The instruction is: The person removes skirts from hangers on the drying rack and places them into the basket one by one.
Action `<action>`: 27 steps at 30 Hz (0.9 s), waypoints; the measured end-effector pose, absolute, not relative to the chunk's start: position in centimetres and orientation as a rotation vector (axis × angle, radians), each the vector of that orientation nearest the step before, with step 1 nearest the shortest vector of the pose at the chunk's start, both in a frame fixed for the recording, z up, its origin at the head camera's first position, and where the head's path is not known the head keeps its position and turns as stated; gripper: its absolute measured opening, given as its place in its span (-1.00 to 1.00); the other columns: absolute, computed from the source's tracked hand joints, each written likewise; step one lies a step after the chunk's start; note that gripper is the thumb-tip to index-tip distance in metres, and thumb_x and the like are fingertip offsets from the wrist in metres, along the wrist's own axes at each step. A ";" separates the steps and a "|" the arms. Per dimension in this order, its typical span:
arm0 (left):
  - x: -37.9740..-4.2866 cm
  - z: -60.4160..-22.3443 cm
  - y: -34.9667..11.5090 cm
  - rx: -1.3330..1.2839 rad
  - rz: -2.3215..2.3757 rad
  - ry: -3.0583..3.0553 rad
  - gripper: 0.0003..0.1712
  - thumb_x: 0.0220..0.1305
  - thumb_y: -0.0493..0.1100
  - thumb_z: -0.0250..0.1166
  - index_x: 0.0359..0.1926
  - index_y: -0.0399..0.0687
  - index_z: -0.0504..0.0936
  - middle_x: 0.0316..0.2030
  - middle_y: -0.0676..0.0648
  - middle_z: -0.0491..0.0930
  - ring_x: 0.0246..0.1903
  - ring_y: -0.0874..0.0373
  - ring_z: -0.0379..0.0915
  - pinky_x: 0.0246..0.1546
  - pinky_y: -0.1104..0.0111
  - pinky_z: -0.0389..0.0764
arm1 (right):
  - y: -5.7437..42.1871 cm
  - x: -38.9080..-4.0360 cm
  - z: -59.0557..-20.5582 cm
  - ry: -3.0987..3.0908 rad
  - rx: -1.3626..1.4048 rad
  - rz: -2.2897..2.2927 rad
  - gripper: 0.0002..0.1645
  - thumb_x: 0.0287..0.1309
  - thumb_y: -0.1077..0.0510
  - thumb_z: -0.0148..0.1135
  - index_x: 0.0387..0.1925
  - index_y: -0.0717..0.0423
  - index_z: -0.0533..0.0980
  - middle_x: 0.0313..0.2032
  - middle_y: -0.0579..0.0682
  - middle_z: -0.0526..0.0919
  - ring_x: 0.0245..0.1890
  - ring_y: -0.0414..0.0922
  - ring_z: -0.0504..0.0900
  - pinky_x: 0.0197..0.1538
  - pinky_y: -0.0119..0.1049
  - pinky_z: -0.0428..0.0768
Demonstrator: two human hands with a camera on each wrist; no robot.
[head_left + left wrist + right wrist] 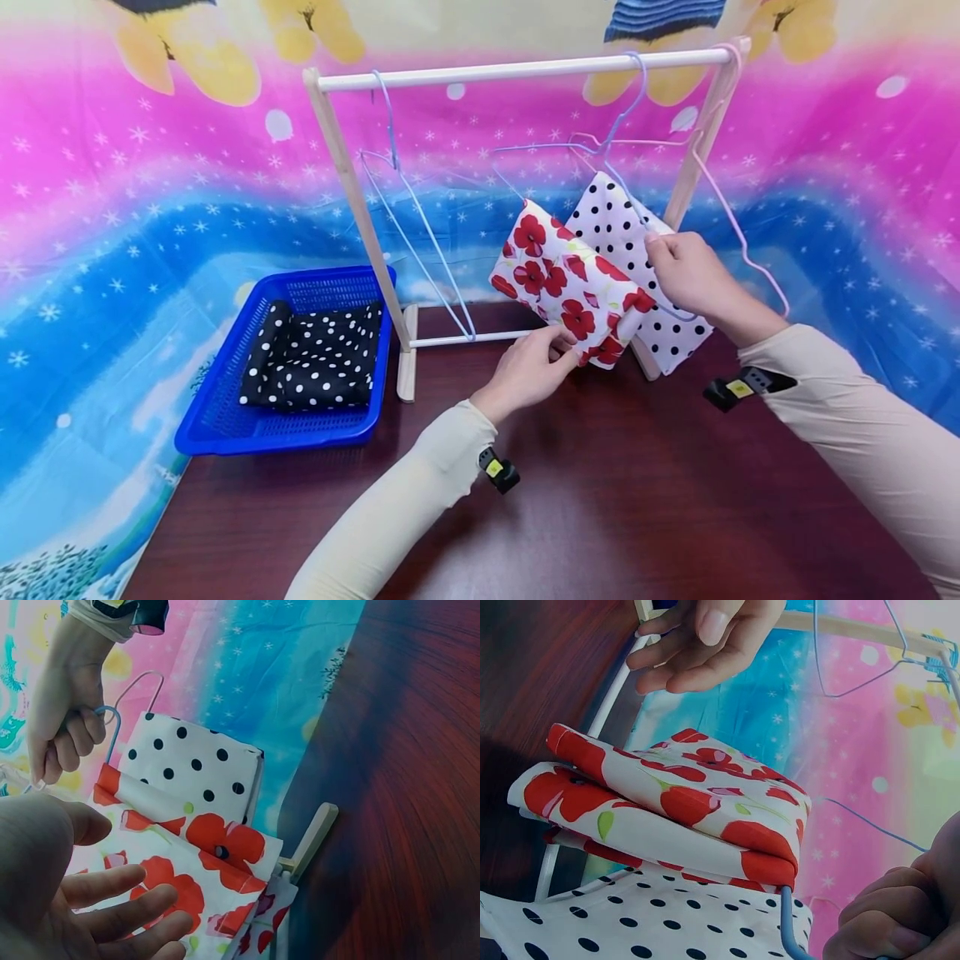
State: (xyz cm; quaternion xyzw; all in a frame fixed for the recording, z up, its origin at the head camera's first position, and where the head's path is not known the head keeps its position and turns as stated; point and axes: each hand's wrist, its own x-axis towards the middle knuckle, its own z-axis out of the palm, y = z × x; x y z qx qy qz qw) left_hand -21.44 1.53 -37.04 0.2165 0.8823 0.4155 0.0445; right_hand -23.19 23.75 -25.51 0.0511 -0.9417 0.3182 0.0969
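Observation:
A white cloth with red flowers (558,279) hangs folded over the lower bar of a blue hanger (551,147), whose hook is on the rack's top rail. My right hand (693,271) grips this hanger's right side, fingers curled in the right wrist view. My left hand (528,367) is at the cloth's lower left edge. Its fingers (127,924) are spread and relaxed in the left wrist view, with nothing gripped; whether they touch the cloth I cannot tell. Behind hangs a white cloth with black dots (611,221), near a pink hanger (717,185).
A wooden rack (495,73) stands on the dark table (585,517). From its left end hangs another blue hanger (420,215) without cloth. On the left, a blue basket (213,417) holds a black cloth with white dots (318,354). A printed backdrop (82,183) surrounds the table.

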 end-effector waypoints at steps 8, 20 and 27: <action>-22.1 -37.8 1.5 0.593 1.362 2.664 -0.73 0.45 0.02 0.20 0.07 0.08 0.60 -0.07 0.06 0.67 -0.17 0.24 0.60 -0.05 0.36 0.66 | 23.1 -23.3 -25.6 -2.770 0.185 0.967 -0.33 0.60 -0.04 -0.26 -0.74 0.05 0.17 -0.78 -0.12 0.14 -0.78 -0.15 0.13 -0.70 -0.33 0.11; -24.2 -40.1 1.2 0.370 1.637 2.566 -0.70 0.47 -0.04 0.18 0.12 -0.01 0.59 0.02 -0.01 0.64 -0.04 0.11 0.59 0.07 0.24 0.65 | 22.2 -23.4 -25.9 -2.757 0.186 1.014 -0.33 0.59 -0.08 -0.28 -0.73 0.03 0.14 -0.77 -0.13 0.11 -0.79 -0.17 0.11 -0.70 -0.35 0.11; -25.2 -41.4 1.0 0.150 1.798 2.423 -0.63 0.49 -0.05 0.16 0.22 -0.03 0.50 0.12 -0.11 0.62 0.12 0.02 0.55 0.21 0.17 0.60 | 21.5 -23.6 -26.1 -2.735 0.227 1.032 -0.33 0.60 -0.04 -0.26 -0.74 0.05 0.14 -0.79 -0.14 0.10 -0.79 -0.17 0.11 -0.70 -0.34 0.11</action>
